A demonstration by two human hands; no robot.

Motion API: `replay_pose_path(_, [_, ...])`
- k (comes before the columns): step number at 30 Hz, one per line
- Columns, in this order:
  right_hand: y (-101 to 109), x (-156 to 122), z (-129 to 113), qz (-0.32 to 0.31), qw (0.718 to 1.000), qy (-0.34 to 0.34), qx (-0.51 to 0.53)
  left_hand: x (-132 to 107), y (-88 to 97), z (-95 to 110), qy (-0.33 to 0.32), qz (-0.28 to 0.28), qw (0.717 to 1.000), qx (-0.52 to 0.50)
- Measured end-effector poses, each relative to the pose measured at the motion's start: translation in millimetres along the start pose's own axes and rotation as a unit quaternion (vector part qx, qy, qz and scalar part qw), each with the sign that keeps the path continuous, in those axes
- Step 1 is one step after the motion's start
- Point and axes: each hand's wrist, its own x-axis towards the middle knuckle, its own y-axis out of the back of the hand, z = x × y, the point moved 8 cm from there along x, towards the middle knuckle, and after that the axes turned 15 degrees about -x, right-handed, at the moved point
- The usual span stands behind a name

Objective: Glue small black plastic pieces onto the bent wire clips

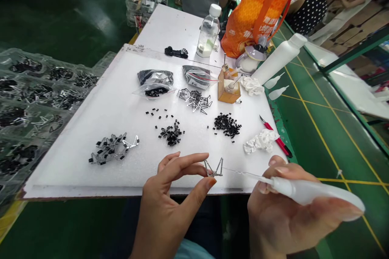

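My left hand (176, 188) pinches a small bent metal wire clip (214, 168) between thumb and forefinger, just above the white board's near edge. My right hand (288, 210) grips a white squeeze applicator bottle (313, 192); its long thin nozzle tip reaches the clip. On the white foam board (100, 109) lie a pile of finished clips with black parts (112, 149), two heaps of small black pieces (172, 133) (227, 124) and a pile of bare wire clips (195, 100).
Two zip bags (154, 83) (197, 76), an orange box (227, 87), a clear bottle (208, 31), a white bottle (279, 57), an orange bag (253, 18), crumpled tissue (260, 141) and a red knife (275, 135) stand farther back and right. Plastic trays (33, 101) fill the left. A person stands at the far end.
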Motion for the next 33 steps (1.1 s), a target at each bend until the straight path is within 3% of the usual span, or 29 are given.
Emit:
replay_pose_path(11, [8, -1, 2, 0.049, 0.999, -0.013, 0.007, -3, 3.9, -3, 0.007, -0.005, 1.000, -0.004])
replay_pose_path(24, [0, -8, 3, 0.010, 0.998, -0.063, 0.007, -1, 4.4, -4, 0.009, 0.005, 1.000, -0.002])
replay_pose_path(33, [-4, -9, -5, 0.041, 0.991, -0.126, 0.031, -1, 3.8, -4, 0.011, 0.009, 1.000, -0.001])
